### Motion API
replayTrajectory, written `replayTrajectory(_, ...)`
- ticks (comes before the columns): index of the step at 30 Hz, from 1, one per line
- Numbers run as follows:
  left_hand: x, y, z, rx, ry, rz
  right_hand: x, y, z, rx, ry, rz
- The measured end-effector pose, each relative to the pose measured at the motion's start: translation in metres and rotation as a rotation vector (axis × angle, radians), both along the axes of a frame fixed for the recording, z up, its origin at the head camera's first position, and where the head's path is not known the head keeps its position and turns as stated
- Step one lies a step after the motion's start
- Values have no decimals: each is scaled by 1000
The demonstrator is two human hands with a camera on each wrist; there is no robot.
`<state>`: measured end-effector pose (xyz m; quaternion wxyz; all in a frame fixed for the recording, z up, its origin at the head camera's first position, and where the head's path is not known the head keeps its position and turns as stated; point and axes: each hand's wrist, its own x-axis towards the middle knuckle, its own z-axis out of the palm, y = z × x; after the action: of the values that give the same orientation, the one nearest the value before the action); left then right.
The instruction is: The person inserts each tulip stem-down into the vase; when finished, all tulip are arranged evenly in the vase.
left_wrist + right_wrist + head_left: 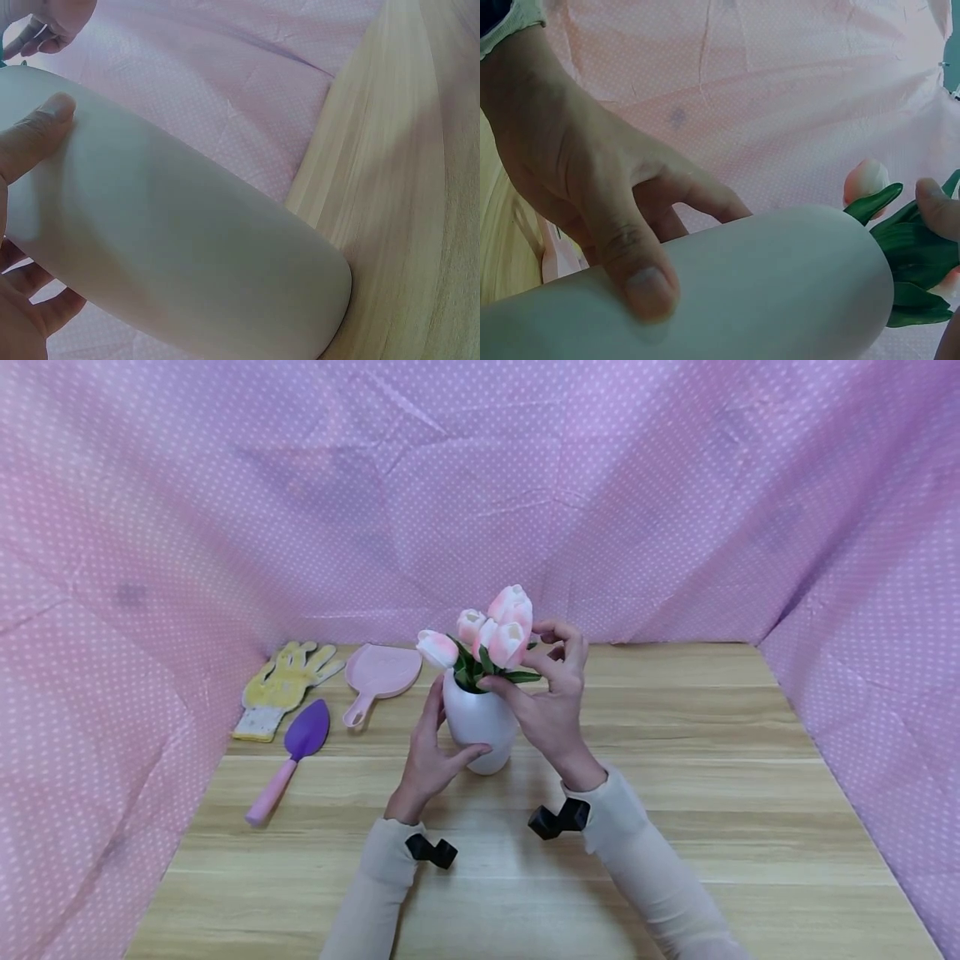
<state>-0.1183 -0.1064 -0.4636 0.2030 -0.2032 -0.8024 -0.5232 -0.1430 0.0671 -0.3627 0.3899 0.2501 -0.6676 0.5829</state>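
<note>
A white vase stands upright on the wooden table, with pink-and-white tulips and green leaves coming out of its mouth. My left hand grips the vase's side, thumb across the front and fingers round the left; its thumb lies on the white wall in the left wrist view. At the rim, my right hand curls round the right side of the bunch. Its thumb touches the leaves, and its fingers reach behind the blossoms, where their tips are partly hidden.
To the left lie a yellow-and-white glove, a purple trowel with a pink handle, and a pale pink dustpan-like scoop. Pink dotted cloth hangs round the table at the back and sides.
</note>
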Motion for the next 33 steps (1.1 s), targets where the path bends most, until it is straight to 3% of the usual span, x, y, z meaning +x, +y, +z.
replayTrajectory(11, -1, 1, 2, 5, -11, -8, 5, 11, 6, -5, -124, 46)
replayTrajectory(20, -1, 1, 3, 5, -37, -4, 7, 31, 9, -83, -132, 98)
replayTrajectory(28, -1, -7, 5, 18, -21, -16, 5, 66, -6, -196, -161, 114)
replayTrajectory(33, 3, -23, 7, 41, 31, 18, 5, 94, -23, -183, -210, 62)
